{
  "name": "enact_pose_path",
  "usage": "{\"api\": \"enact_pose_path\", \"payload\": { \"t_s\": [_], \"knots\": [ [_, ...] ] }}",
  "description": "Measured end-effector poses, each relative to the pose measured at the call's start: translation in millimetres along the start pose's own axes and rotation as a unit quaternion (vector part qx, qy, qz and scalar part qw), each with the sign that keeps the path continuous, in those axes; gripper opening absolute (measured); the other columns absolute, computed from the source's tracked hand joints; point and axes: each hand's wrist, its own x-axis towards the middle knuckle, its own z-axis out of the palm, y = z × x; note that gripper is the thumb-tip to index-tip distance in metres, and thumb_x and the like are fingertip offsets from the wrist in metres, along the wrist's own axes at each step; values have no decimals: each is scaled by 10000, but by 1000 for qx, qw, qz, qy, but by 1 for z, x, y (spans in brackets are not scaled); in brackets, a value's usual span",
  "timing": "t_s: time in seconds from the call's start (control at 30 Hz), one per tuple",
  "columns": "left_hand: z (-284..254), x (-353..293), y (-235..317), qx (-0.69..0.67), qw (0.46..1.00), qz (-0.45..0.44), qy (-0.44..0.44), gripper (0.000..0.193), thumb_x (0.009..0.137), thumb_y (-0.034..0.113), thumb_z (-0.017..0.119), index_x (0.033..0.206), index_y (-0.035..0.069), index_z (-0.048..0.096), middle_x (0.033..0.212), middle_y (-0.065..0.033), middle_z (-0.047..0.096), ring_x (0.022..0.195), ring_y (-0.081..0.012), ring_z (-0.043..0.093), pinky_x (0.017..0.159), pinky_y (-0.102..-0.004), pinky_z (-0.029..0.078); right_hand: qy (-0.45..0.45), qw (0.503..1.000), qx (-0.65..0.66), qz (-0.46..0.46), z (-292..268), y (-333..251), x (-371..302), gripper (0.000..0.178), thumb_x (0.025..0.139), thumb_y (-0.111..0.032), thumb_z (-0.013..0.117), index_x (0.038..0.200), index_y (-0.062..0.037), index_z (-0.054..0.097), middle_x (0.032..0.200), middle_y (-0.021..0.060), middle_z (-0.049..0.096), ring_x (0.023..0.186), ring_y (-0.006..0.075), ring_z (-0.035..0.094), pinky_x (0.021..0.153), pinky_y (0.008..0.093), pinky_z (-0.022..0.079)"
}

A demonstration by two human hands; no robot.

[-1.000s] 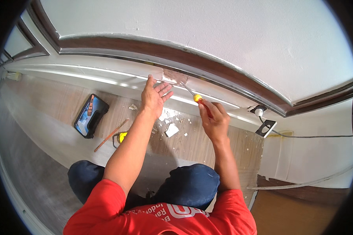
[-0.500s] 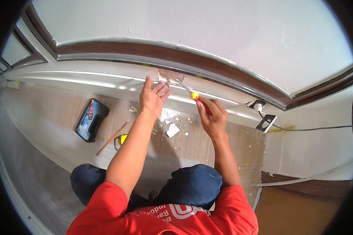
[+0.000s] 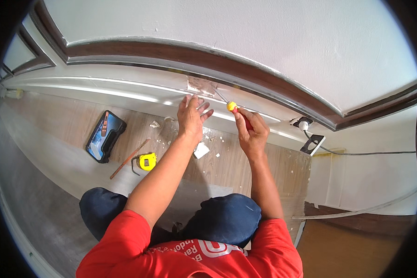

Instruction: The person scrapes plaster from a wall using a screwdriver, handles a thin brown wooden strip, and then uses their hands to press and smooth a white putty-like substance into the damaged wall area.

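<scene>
A screwdriver [image 3: 231,106] with a red and yellow handle is held in my right hand [image 3: 253,134]. Its metal shaft slants up and left, the tip at the right side of a rough rectangular cutout [image 3: 201,87] low in the white wall. My left hand [image 3: 191,118] is just below the cutout, fingers spread and slightly curled, palm partly turned up, with nothing held in it. Whether its fingertips touch the white ledge [image 3: 157,100] I cannot tell. Broken white plaster pieces [image 3: 201,150] lie scattered on the wood-look floor beneath both hands.
Left of my arm lie a yellow tape measure [image 3: 147,161], a thin reddish-brown stick [image 3: 129,158] and a black case with a blue picture [image 3: 105,136]. At right, a white plug [image 3: 303,125] with a dark cable sits in the wall beside a loose frame plate [image 3: 312,144].
My left hand has shifted right and slightly down, its fingers curling more. The screwdriver stays at the cutout's right side. The tape measure now shows fully beside my forearm.
</scene>
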Motion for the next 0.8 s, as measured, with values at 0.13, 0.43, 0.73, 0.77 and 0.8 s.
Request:
{"api": "enact_pose_path", "payload": {
  "t_s": [0.13, 0.43, 0.73, 0.77, 0.8],
  "knots": [
    [0, 0, 2, 18, 999, 36, 7, 372, 945, 253, 675, 1233, 90, 506, 1202, -146, 556, 1108, -302, 588, 885, -481, 555, 43, 997, 33, -49, 4, 3, -13, 173, 873, -81, 762, 1039, -32, 745, 821, 112, 680, 678, 180, 663, 610, 290, 517],
    [35, -40, -4, 55, 986, -38, -156, 436, 963, 163, 669, 1347, 13, 527, 1088, -100, 686, 962, -195, 699, 738, -330, 609, -3, 995, -68, -79, -15, -19, -11, 259, 854, -98, 778, 1104, -56, 721, 907, 134, 678, 720, 254, 698, 619, 333, 552],
    [40, -50, 0, -35, 994, -28, -96, 330, 1013, 305, 591, 1190, 28, 567, 920, -67, 663, 702, -132, 639, 602, -264, 550, -134, 975, -99, -148, -37, -102, 52, 245, 767, -36, 798, 963, -10, 653, 959, 154, 677, 842, 322, 695, 717, 362, 561],
    [41, -51, -1, -63, 994, -29, -86, 340, 1014, 316, 588, 1194, 28, 567, 915, -67, 661, 689, -131, 632, 595, -264, 546, -157, 967, -119, -163, -41, -116, 65, 248, 770, -40, 795, 971, -11, 652, 953, 154, 681, 834, 321, 697, 713, 360, 561],
    [45, -48, 1, -23, 999, -16, -37, 380, 1017, 327, 575, 1248, 25, 555, 912, -64, 654, 661, -128, 616, 576, -264, 539, -179, 958, -139, -178, -42, -131, 79, 252, 773, -44, 792, 980, -11, 651, 947, 154, 684, 825, 321, 700, 708, 359, 561]
  ]
}}
